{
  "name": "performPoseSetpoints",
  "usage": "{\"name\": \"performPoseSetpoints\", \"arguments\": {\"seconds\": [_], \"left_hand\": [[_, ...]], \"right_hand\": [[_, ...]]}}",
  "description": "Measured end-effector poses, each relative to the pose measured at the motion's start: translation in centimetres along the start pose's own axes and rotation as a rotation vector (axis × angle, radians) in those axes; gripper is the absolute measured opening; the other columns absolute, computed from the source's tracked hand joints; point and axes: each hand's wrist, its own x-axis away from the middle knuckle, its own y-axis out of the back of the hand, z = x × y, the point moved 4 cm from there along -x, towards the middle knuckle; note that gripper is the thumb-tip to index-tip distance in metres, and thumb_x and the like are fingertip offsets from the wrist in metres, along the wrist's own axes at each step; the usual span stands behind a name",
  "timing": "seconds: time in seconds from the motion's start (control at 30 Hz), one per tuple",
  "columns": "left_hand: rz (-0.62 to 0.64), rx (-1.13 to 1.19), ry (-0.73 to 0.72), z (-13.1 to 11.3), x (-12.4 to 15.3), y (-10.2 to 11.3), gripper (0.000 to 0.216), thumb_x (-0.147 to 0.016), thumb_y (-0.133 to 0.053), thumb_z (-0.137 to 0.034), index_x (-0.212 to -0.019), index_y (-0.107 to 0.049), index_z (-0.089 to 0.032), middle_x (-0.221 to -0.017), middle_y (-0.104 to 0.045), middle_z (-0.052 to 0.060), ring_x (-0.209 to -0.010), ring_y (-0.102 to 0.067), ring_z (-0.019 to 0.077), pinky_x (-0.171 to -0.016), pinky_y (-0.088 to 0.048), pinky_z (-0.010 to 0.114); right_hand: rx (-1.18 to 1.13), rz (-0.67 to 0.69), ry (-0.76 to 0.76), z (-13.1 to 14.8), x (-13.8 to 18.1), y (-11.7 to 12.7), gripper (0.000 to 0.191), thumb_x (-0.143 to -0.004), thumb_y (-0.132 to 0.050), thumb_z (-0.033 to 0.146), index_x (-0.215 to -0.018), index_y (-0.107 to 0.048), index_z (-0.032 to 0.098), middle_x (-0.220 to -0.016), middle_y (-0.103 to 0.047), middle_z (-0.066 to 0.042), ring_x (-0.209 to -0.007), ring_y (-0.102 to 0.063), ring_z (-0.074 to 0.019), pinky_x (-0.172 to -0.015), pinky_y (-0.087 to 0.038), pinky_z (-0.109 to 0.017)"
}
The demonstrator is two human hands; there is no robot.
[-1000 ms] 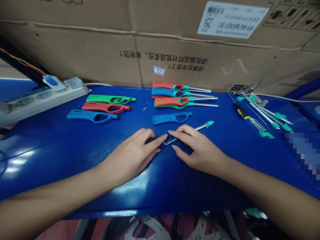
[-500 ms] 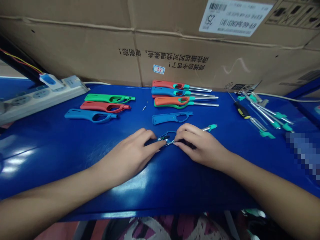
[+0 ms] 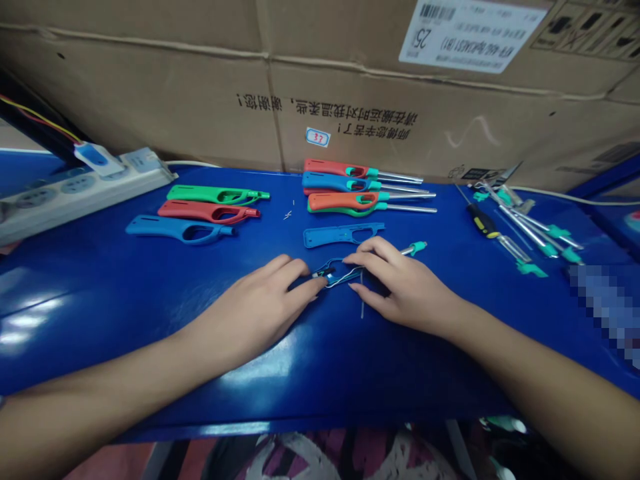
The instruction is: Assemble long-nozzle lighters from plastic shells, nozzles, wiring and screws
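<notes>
Right hand (image 3: pixel 400 287) covering much of blue lighter shell (image 3: pixel 336 272). Pixelated patch (image 3: pixel 607 307) masking things at right edge. Tiny metal bits (image 3: pixel 289 215) showing too small to identify.

On the blue table (image 3: pixel 150 300), green (image 3: pixel 215 195), red (image 3: pixel 205 213) and blue handle shells (image 3: pixel 175 229) lie near a power strip (image 3: pixel 75 193), finished lighters (image 3: pixel 350 190) are stacked before cardboard boxes (image 3: pixel 150 100), and a screwdriver (image 3: pixel 483 223) lies beside teal-tipped metal rods (image 3: pixel 535 230).
</notes>
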Motion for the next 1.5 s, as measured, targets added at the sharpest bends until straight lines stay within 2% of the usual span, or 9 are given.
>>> {"name": "performPoseSetpoints", "arguments": {"seconds": [0.17, 0.4, 0.53, 0.63, 0.87, 1.03, 1.2, 1.5], "left_hand": [[-0.018, -0.001, -0.005, 0.1, 0.0, 0.3, 0.030, -0.102, -0.045, -0.022, -0.125, -0.065, -0.017, -0.103, -0.062, 0.011, -0.093, -0.058, 0.0240, -0.079, -0.058, 0.039], [-0.042, -0.013, -0.035, 0.1, 0.1, 0.4, 0.033, -0.101, -0.048, -0.020, -0.130, -0.063, -0.018, -0.103, -0.063, 0.011, -0.092, -0.059, 0.0240, -0.077, -0.059, 0.038], [-0.053, -0.048, -0.038, 0.0, 0.2, 0.3, 0.034, -0.100, -0.050, -0.019, -0.132, -0.061, -0.017, -0.111, -0.064, 0.012, -0.096, -0.058, 0.0259, -0.079, -0.059, 0.040], [-0.052, -0.062, -0.036, 0.0, 0.2, 0.3, 0.036, -0.097, -0.054, -0.015, -0.133, -0.059, -0.018, -0.124, -0.063, 0.013, -0.102, -0.057, 0.0279, -0.084, -0.058, 0.043], [-0.027, -0.075, -0.057, 0.0, 0.0, 0.3, 0.034, -0.098, -0.051, -0.015, -0.129, -0.061, -0.022, -0.139, -0.058, 0.011, -0.107, -0.056, 0.0271, -0.088, -0.056, 0.042], [-0.055, -0.028, -0.062, 0.0, -0.1, 0.5, 0.030, -0.101, -0.047, -0.018, -0.127, -0.063, -0.019, -0.134, -0.062, 0.011, -0.105, -0.058, 0.0259, -0.088, -0.056, 0.041], [-0.096, 0.099, 0.001, 0.6, -0.1, 0.4, 0.026, -0.102, -0.049, -0.027, -0.121, -0.064, -0.017, -0.127, -0.065, 0.011, -0.108, -0.060, 0.0254, -0.093, -0.055, 0.043], [-0.096, 0.212, 0.024, 1.0, -0.2, 0.3, 0.022, -0.102, -0.051, -0.024, -0.118, -0.065, -0.018, -0.126, -0.064, 0.010, -0.111, -0.059, 0.0239, -0.096, -0.053, 0.041]], "right_hand": [[-0.044, 0.021, 0.002, -0.1, -0.1, 0.1, 0.016, -0.098, -0.054, 0.027, -0.112, -0.058, 0.021, -0.116, -0.061, -0.008, -0.097, -0.063, -0.0201, -0.078, -0.053, -0.033], [0.060, 0.005, 0.075, 0.1, 0.0, 0.1, 0.018, -0.100, -0.051, 0.026, -0.112, -0.062, 0.022, -0.113, -0.064, -0.008, -0.093, -0.064, -0.0188, -0.072, -0.050, -0.031], [0.193, -0.012, 0.190, 0.8, 0.2, 0.3, 0.021, -0.100, -0.047, 0.023, -0.109, -0.065, 0.019, -0.110, -0.067, -0.010, -0.098, -0.064, -0.0219, -0.076, -0.049, -0.034], [0.243, 0.006, 0.211, 1.1, 0.3, 0.4, 0.022, -0.100, -0.048, 0.023, -0.113, -0.064, 0.018, -0.111, -0.068, -0.010, -0.099, -0.064, -0.0227, -0.074, -0.049, -0.034], [0.181, 0.003, 0.181, 0.7, 0.4, 0.3, 0.022, -0.100, -0.048, 0.023, -0.113, -0.065, 0.019, -0.113, -0.067, -0.009, -0.098, -0.065, -0.0213, -0.073, -0.049, -0.032], [0.115, -0.017, 0.140, 0.5, 0.2, 0.3, 0.021, -0.099, -0.049, 0.023, -0.113, -0.064, 0.020, -0.114, -0.068, -0.009, -0.097, -0.066, -0.0203, -0.076, -0.051, -0.032], [0.086, -0.001, 0.106, 0.4, 0.1, 0.3, 0.020, -0.099, -0.051, 0.023, -0.114, -0.063, 0.020, -0.113, -0.068, -0.008, -0.100, -0.066, -0.0209, -0.078, -0.052, -0.032], [0.115, 0.016, 0.112, 0.4, 0.2, 0.3, 0.023, -0.099, -0.049, 0.024, -0.118, -0.062, 0.021, -0.115, -0.066, -0.007, -0.096, -0.065, -0.0207, -0.072, -0.051, -0.032]]}}
